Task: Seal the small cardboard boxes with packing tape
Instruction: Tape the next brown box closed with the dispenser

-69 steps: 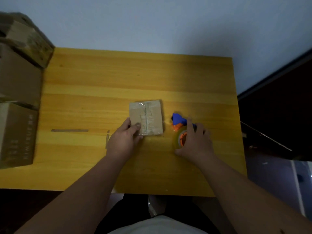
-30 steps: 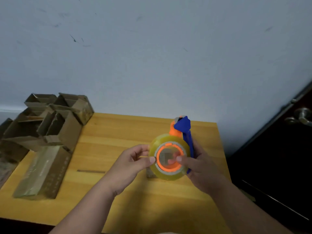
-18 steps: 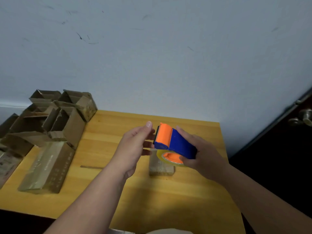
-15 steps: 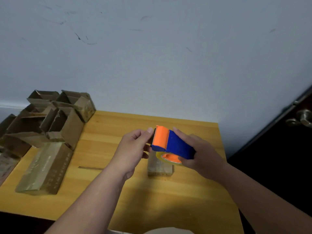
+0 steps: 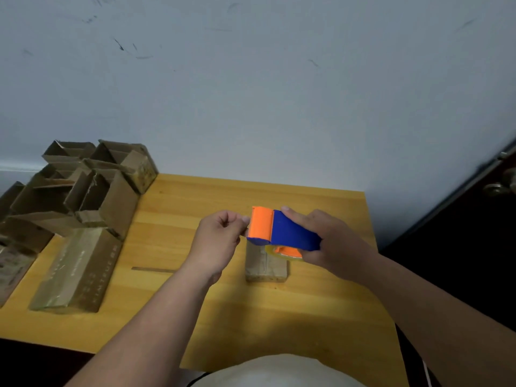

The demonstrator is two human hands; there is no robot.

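- Gripping the tape dispenser (image 5: 282, 230) in right hand (image 5: 332, 244), fingers wrapping over the blue body, thumb side hidden; holding it raised above the table (image 5: 251, 308).
- Showing orange front end toward the left, yellowish tape roll (image 5: 284, 252) peeking out under the blue body.
- Curling left hand (image 5: 219, 241) at the orange end, fingertips pinching right beside it (tape end itself too thin to make out, so cannot tell if actually pinching tape).
- Sitting on the table directly below the dispenser: small cardboard box (image 5: 265, 265), flat, partly hidden behind dispenser, touched by neither hand.
- Lying near the left table edge: long cardboard box (image 5: 76, 270), shiny on top.
- Piling up beyond the table's far-left corner: open cardboard boxes (image 5: 92, 185), flaps up.
- Lying on the wood between long box and small box: thin dark strip (image 5: 153, 270).
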